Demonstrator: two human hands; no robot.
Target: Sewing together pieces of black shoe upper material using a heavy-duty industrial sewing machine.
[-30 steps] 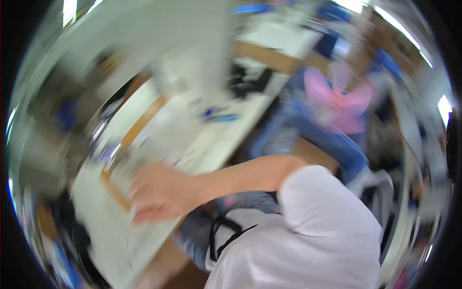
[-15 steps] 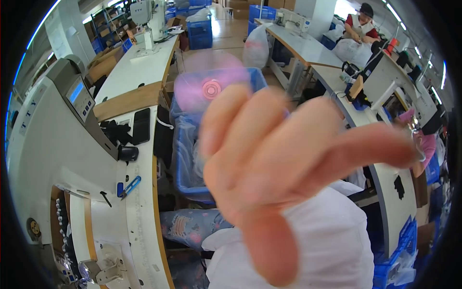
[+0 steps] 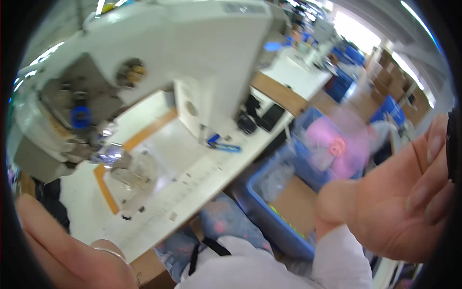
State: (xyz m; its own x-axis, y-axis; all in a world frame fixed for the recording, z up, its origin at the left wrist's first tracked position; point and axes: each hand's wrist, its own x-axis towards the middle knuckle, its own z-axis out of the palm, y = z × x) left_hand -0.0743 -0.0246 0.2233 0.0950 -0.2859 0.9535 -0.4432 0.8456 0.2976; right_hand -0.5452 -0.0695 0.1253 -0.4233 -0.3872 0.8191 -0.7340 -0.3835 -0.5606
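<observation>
My right hand [image 3: 392,207] is raised close at the right side, its fingers curled up to a black edge [image 3: 451,144] at the picture's rim. What that black part belongs to cannot be made out. At the lower left is my left hand [image 3: 67,255], with a ring [image 3: 108,249] on one finger; its other fingers are cut off by the dark rim. Nearest to it is the white table [image 3: 82,207] carrying a large pale industrial sewing machine [image 3: 211,53]. The machine's round metal work clamp [image 3: 132,173] sits beneath its head.
Blue-handled thread snips [image 3: 224,146] lie on the table near a black phone-like slab [image 3: 272,117]. A pink fan [image 3: 337,144] spins, blurred, beside a blue crate [image 3: 269,216] with cardboard and clear plastic inside. Further tables, blue crates and cardboard boxes [image 3: 390,82] stand behind.
The view has swung left and tilted, bringing the sewing machine large into the picture. The hand spread across the middle is gone from there; my hands now show at both sides.
</observation>
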